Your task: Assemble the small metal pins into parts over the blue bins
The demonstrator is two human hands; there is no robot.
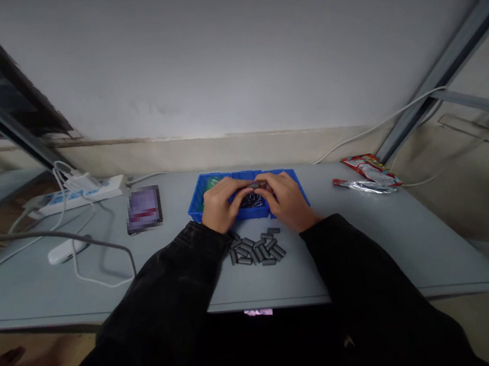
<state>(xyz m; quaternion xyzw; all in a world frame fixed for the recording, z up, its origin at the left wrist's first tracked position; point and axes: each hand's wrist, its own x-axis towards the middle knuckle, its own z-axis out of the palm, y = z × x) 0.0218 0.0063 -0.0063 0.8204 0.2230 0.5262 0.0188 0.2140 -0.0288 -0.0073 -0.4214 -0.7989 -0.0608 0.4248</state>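
My left hand (223, 202) and my right hand (286, 197) meet above the blue bins, fingertips pinched together. Between them is a small grey piece (254, 186), mostly covered by the fingers, so its exact shape is hard to make out. Below, the middle blue bin (255, 213) contains many small dark metal parts (252, 200). The left blue bin (195, 206) has something green and plastic-looking in it; my right hand hides most of the right blue bin (294, 177). A loose pile of short dark grey cylinders (257, 251) lies on the table in front of the bins.
On the grey table (362, 251), a white power strip (112, 187) with cables, a white device (68, 250) and a blurred purple item (144, 209) lie left. Right are a red packet (371, 169) and a silver wrapper (371, 186). A wall (228, 59) stands behind.
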